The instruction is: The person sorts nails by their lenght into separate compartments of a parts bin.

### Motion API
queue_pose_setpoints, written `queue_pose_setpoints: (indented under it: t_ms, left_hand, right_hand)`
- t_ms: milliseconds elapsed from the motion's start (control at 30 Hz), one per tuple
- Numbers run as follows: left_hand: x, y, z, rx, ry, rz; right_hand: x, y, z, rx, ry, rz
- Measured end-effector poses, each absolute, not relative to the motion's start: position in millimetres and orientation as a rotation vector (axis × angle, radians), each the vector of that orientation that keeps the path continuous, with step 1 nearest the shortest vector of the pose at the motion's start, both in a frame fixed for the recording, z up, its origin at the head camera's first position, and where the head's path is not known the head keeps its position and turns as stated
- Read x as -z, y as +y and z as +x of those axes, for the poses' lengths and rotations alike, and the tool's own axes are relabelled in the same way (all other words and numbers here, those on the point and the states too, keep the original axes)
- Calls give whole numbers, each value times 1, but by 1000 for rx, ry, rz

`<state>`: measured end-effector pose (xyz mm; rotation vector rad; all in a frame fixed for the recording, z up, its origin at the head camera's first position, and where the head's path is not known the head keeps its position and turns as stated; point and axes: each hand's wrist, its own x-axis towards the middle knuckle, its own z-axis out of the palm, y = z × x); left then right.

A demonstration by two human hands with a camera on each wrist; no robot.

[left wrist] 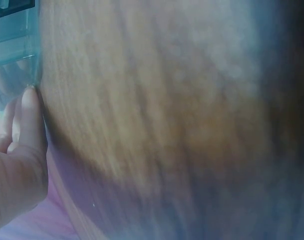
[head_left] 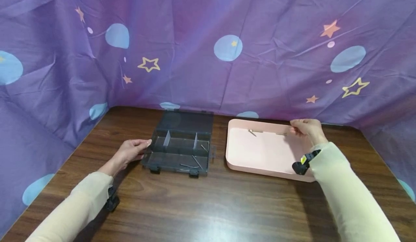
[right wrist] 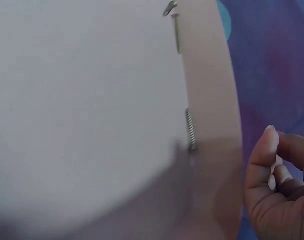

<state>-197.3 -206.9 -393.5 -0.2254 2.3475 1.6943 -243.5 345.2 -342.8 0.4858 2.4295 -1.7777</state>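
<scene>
the left hand touches the left side of the dark divided box; i can't tell whether it grips it. the lid lies open at the back, and thin metal pieces lie toward the box's right end. by the far rim of the pink tray, the right hand has its fingers curled, thumb and forefinger together; screws lie along that far wall.

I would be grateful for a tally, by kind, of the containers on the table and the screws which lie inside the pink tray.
Divided plastic box: 1
Pink tray: 1
Screws in the tray: 3
Total: 5
</scene>
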Motion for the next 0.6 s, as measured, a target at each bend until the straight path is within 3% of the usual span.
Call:
queue_pose_setpoints:
  t_ms: [300,600]
  left_hand:
    - [393,-205,-199,-1697,2354,-237]
    - [394,-207,-199,-1699,2340,-243]
  right_hand:
    - [357,346,-244,2078,2124,734]
    - [361,345,-245,2057,2138,701]
